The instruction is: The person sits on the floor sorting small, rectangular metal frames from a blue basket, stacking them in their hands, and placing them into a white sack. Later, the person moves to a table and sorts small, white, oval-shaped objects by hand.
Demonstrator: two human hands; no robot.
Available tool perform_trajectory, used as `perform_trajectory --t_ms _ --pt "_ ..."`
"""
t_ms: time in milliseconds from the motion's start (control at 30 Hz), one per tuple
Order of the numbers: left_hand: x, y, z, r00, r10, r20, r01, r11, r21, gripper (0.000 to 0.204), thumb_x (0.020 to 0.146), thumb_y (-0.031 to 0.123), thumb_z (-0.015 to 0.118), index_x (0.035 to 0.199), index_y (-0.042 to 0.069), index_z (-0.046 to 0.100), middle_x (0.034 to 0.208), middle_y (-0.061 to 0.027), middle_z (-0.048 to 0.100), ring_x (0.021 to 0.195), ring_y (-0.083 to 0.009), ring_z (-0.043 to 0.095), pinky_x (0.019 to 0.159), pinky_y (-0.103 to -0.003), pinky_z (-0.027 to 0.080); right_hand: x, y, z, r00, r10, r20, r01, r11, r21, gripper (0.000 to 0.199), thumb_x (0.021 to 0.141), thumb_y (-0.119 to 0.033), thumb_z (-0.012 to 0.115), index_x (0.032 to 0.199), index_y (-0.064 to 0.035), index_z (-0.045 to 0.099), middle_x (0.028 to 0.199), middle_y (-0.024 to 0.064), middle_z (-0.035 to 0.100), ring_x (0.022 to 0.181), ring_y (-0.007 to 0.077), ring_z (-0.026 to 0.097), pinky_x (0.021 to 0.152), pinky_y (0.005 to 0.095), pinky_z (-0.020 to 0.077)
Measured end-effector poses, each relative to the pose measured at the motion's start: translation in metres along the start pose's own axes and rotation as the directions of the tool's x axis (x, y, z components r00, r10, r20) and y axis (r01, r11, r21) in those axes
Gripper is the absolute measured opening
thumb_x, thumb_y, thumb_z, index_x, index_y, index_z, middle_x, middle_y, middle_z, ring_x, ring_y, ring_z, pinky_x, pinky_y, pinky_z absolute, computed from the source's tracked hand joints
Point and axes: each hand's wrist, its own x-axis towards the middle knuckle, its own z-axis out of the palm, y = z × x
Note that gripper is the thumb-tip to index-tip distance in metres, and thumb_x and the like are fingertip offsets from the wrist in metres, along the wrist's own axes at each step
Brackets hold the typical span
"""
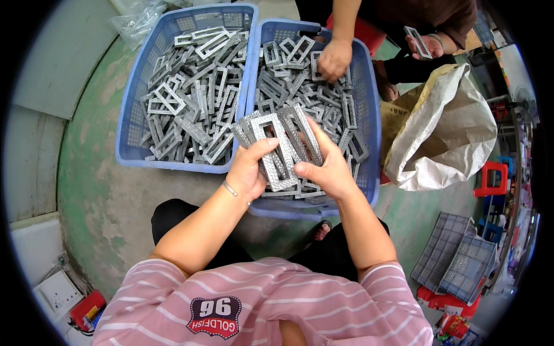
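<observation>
Centrally, just above mid-frame, a fanned stack of grey rectangular metal frames (281,144) sits clasped between both hands. The left hand (249,170) curls shut around the stack's lower left edge, thumb pressed across the front; the right hand (326,167) grips the lower right side, fingers (314,135) stretched up along the frames. The stack hangs over the near end of the right blue basket (369,115), itself heaped with similar frames. Touching it on the left is a second blue basket (130,115), equally full. At upper right, another person's hand (333,57) reaches into the right basket, beside a white woven sack (456,132).
</observation>
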Motion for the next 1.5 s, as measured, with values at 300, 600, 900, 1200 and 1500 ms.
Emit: perform_trajectory --t_ms 300,600,900,1200,1500 --pt "-0.021 -0.019 0.023 0.976 0.188 -0.106 -0.127 0.898 0.421 0.056 0.078 0.02 0.066 0.118 -0.003 0.035 0.107 -0.0092 0.049 0.094 -0.0148 0.052 0.081 -0.027 0.044 -0.004 0.041 0.008 0.971 0.21 0.115 -0.236 0.919 0.315 0.075 0.067 -0.004 0.071 0.129 -0.004 0.031 0.115 0.0086 0.05 0.105 0.0171 0.05 0.089 0.0325 0.0422" --pt "-0.022 -0.011 0.013 0.987 0.111 0.119 -0.158 0.496 0.854 0.074 0.082 0.022 0.056 0.133 -0.013 0.016 0.138 -0.0298 0.022 0.132 -0.0324 0.022 0.105 -0.033 0.023 -0.019 0.059 0.005 0.953 0.29 0.087 -0.255 0.613 0.748 0.05 0.074 -0.011 0.059 0.121 -0.0046 0.042 0.106 0.009 0.057 0.099 0.0215 0.056 0.088 0.0375 0.0452" --pt "0.015 -0.046 0.179 0.759 0.092 0.645 -0.62 0.405 0.672 0.06 0.085 0.017 0.054 0.134 -0.006 0.028 0.135 -0.0212 0.035 0.126 -0.0268 0.035 0.103 -0.031 0.027 -0.085 -0.063 -0.067 0.813 -0.239 -0.531 0.494 0.767 0.409 0.043 0.075 -0.018 0.056 0.114 -0.0003 0.049 0.11 0.0138 0.056 0.102 0.0263 0.055 0.092 0.0388 0.0429" --pt "0.19 -0.193 0.289 0.641 -0.764 0.071 0.552 0.524 0.649 0.046 0.092 0.043 0.032 0.113 0.004 0.045 0.102 -0.0129 0.058 0.091 -0.0307 0.057 0.081 -0.058 0.041 -0.079 -0.124 -0.274 0.672 0.459 -0.582 0.017 0.776 0.631 0.046 0.078 -0.032 0.058 0.112 -0.0026 0.047 0.106 0.0173 0.053 0.102 0.0359 0.049 0.087 0.0576 0.0385" --pt "0.235 -0.216 0.263 0.958 -0.274 -0.08 0.226 0.553 0.802 0.061 0.086 0.038 0.05 0.13 -0.003 0.036 0.136 -0.0194 0.035 0.127 -0.0336 0.032 0.1 -0.047 0.028 -0.066 -0.05 -0.397 0.299 0.331 -0.895 -0.225 0.936 0.271 0.062 0.084 -0.019 0.05 0.137 -0.0089 0.02 0.142 0.02 0.015 0.118 0.0541 0.026 0.096 0.0637 0.0231"
